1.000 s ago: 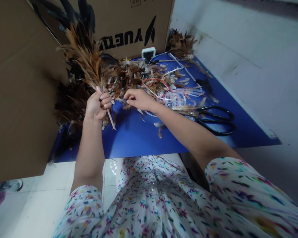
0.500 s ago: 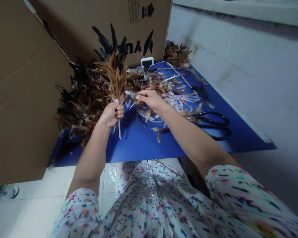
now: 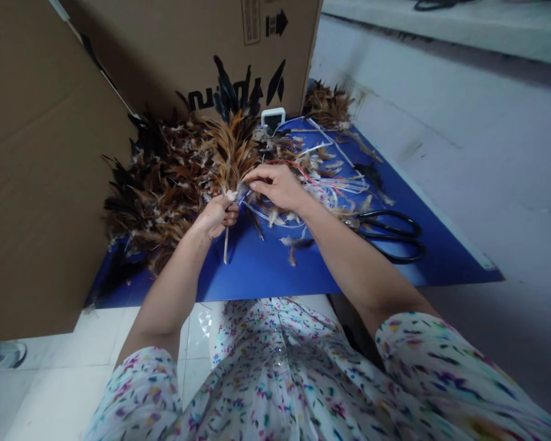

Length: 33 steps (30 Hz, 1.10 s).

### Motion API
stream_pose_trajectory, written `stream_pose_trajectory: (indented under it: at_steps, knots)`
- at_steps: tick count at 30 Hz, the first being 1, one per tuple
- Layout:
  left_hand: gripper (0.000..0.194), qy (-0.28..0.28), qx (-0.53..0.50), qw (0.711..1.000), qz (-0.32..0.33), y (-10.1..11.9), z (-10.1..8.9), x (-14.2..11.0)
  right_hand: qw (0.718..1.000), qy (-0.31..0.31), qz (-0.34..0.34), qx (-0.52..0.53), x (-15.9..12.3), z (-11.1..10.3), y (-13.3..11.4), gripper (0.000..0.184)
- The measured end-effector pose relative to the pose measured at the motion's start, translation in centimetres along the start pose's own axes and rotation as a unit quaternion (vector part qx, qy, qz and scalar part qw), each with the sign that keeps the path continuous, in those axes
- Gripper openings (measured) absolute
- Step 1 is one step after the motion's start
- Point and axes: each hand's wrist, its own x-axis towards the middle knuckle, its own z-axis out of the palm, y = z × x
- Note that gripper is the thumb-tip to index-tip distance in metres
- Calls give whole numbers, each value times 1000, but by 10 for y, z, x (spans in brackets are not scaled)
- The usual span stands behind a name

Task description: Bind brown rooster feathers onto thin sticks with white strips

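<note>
My left hand [image 3: 219,217] is closed around the base of a feather duster [image 3: 232,147], brown with long black tips, which stands upright. Its thin pale stick [image 3: 226,245] pokes out below my fist. Thumb and fingers of my right hand [image 3: 278,187] are pinched together on a small greyish feather [image 3: 240,189], held against the duster's right side just above my left hand. Loose feathers and white plastic strips [image 3: 337,185] lie beyond my right wrist. Black-handled scissors [image 3: 392,236] rest on the blue tabletop [image 3: 266,269] beside my right forearm.
A large heap of brown and black feathers [image 3: 160,184] covers the left of the table, against cardboard [image 3: 32,171]. Another feather bundle [image 3: 329,105] lies at the back right. A small white-framed object [image 3: 273,117] stands before the box [image 3: 193,49]. A wall [image 3: 487,147] borders the right.
My left hand has moved right and slightly down with the duster. My right hand has shifted slightly left, bringing the small feather against the duster's base.
</note>
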Motion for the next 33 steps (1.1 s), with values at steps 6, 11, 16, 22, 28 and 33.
stream_pose_trajectory:
  at_steps: [6,11,16,22,28,33]
  knots:
    - [29,-10,8,999,-33,-3,5,0,989,-47,-76,-118,-2,5,-3,26]
    - [32,-17,-7,998,-57,-3,5,0,976,-66,-98,-181,-1,4,6,29]
    - [37,-21,8,998,-56,-3,4,1,968,-75,-99,-220,-1,1,8,32]
    - [32,-20,12,998,-55,-5,9,1,951,-83,-126,-272,-2,6,11,34]
    - [37,-16,3,997,-73,-4,13,0,931,-69,-143,-330,-4,8,14,35]
    - [37,-16,12,997,-73,-7,13,0,922,-46,-141,-359,-4,10,14,33]
